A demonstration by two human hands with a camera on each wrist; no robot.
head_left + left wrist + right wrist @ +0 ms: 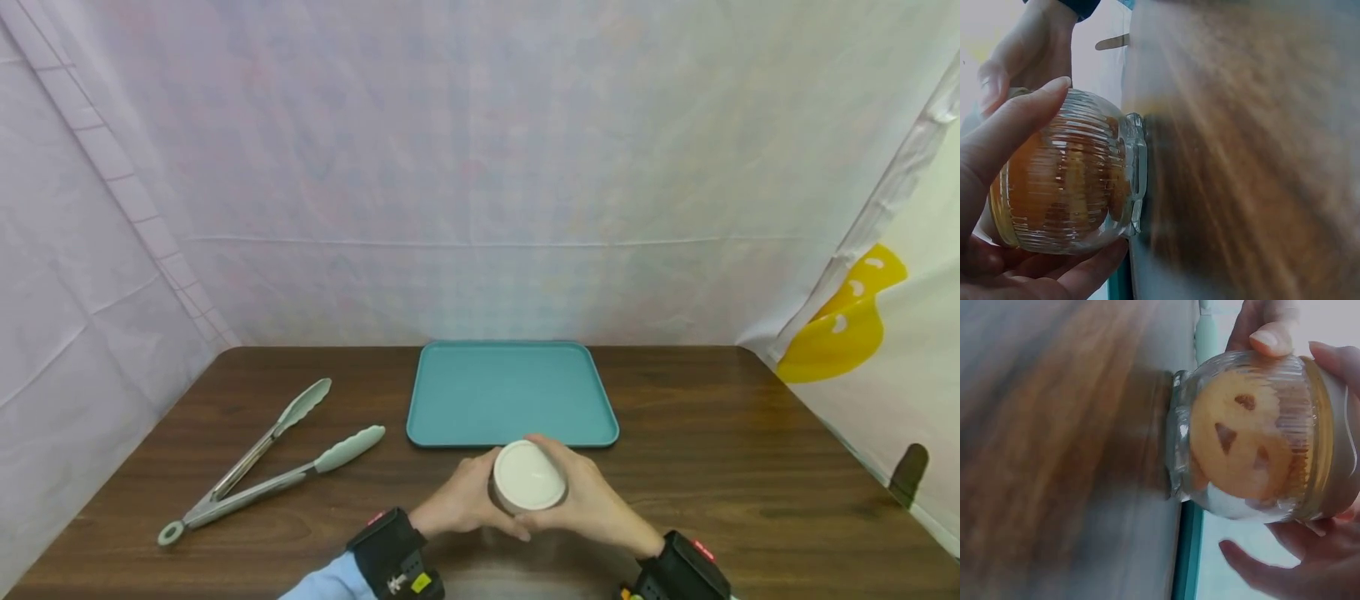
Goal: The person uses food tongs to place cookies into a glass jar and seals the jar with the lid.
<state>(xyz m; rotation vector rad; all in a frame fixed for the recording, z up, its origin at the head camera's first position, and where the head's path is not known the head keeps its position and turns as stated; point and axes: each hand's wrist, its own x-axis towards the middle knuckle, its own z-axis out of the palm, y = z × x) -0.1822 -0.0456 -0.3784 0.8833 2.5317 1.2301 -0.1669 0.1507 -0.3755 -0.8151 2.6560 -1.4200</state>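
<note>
A ribbed glass jar (528, 477) with a white lid stands on the brown table (712, 467), just in front of the teal tray (510, 392). Both hands wrap it: my left hand (461, 500) grips its left side and my right hand (596, 504) its right side. In the left wrist view the jar (1072, 181) shows golden cookies behind the glass, with my fingers (1004, 137) curled round it. The right wrist view shows the jar (1247, 456) holding a chocolate-chip cookie (1241, 444), its base on the wood, and my right fingers (1254, 562) below it.
Metal tongs (262, 462) with pale green tips lie open on the left of the table. The teal tray holds nothing. A pale cloth backdrop closes off the back and left; a yellow object (847, 325) shows past the cloth at the right.
</note>
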